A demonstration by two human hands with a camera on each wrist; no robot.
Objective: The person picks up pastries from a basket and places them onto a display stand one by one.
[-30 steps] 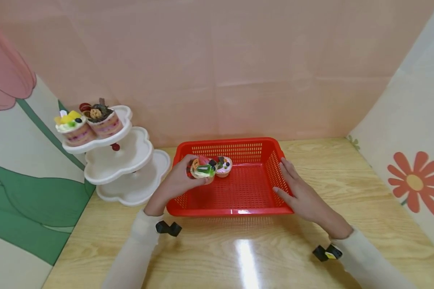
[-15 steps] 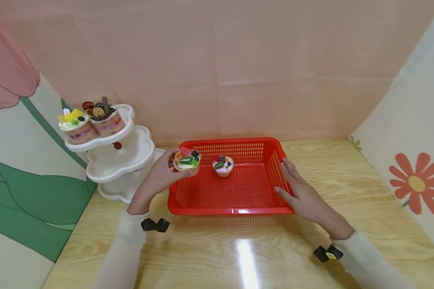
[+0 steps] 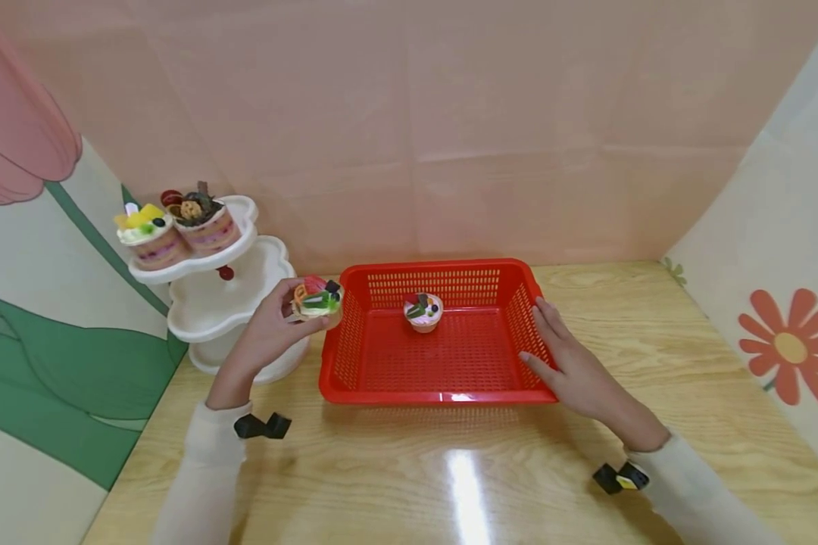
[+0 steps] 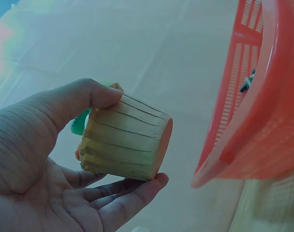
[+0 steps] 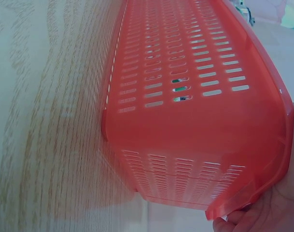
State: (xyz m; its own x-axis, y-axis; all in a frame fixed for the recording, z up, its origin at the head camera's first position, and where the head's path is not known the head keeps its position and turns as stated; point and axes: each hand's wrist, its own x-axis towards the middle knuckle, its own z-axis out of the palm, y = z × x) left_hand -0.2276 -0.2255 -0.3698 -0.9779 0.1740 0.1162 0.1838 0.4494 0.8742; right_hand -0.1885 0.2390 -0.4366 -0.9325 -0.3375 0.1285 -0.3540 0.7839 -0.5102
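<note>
My left hand (image 3: 267,330) holds a cupcake (image 3: 319,301) topped with cream, red fruit and green slices, just left of the basket's rim. In the left wrist view the thumb lies on one side of the pleated cup (image 4: 130,137), with the fingers around the other side. A red plastic basket (image 3: 443,397) stands on the table, and a second cupcake (image 3: 423,312) with pale cream sits inside it. At the basket's right end rests my right hand (image 3: 572,371), its fingers extended along the rim. The right wrist view shows that hand (image 5: 267,212) at the rim's corner.
A white three-tier stand (image 3: 221,303) is at the left, partly behind my left hand. Its top tier bears a fruit-topped cake cup (image 3: 153,238) and a chocolate-topped cake cup (image 3: 206,223). A pink backdrop (image 3: 450,151) closes off the back of the wooden table (image 3: 382,484).
My left hand has carried the cupcake leftward out of the basket, past its left rim, toward the stand. The other cupcake stays inside. My right hand keeps its place on the basket.
</note>
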